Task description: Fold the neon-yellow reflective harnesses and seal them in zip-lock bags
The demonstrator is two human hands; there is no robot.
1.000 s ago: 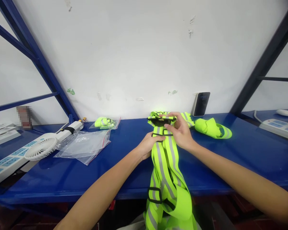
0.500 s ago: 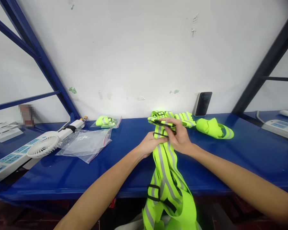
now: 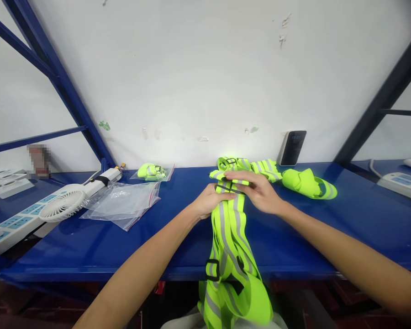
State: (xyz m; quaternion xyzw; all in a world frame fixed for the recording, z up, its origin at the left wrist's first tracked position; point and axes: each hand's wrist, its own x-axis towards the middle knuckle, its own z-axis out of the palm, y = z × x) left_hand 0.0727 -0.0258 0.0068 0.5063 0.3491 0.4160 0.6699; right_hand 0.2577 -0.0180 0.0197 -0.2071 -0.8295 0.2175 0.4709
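Observation:
Both hands hold a neon-yellow reflective strap harness with grey stripes over the blue table. My left hand grips the stacked straps from the left, its thumb lying across the front. On the upper folded end, my right hand presses with its fingers flat over the top and its thumb beneath. A black slider buckle hangs on the straps lower down, in front of the table edge. The loose lower loops droop toward my lap. Part of the folded bundle is hidden by my fingers.
More neon straps and a rolled neon band lie behind and right. Clear zip bags, a bagged neon bundle, a white fan and a power strip are left. A dark-screened device leans on the wall.
My right hand has flattened over the folded end of the straps, its fingers now straighter. The hanging straps have swung slightly left, and the view has shifted a little.

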